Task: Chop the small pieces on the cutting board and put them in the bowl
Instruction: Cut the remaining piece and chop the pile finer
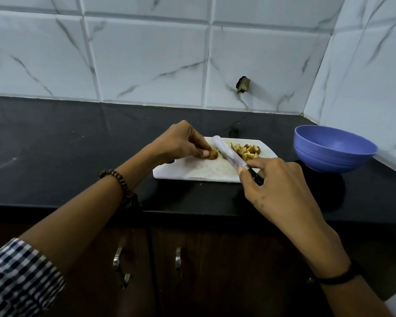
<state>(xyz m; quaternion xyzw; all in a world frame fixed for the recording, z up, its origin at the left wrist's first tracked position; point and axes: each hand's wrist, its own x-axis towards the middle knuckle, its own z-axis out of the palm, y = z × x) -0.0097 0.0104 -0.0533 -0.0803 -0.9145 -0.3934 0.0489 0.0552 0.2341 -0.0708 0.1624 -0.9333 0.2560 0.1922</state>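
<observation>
A white cutting board [199, 171] lies on the black counter. My left hand [181, 143] pinches a brown uncut piece [213, 154] at the board's left side. My right hand [274, 181] grips the black handle of a knife [229, 155], with its pale blade angled across the board just right of that piece. A heap of several chopped brownish-yellow pieces [247, 151] sits at the board's far right corner, behind the blade. A blue bowl [334, 149] stands to the right of the board and looks empty inside.
The black counter [66, 143] runs left of the board and ends at a front edge below my arms. White marble-look tiles form the back wall and the right wall close behind the bowl. Dark cabinet doors with metal handles [119, 261] hang below.
</observation>
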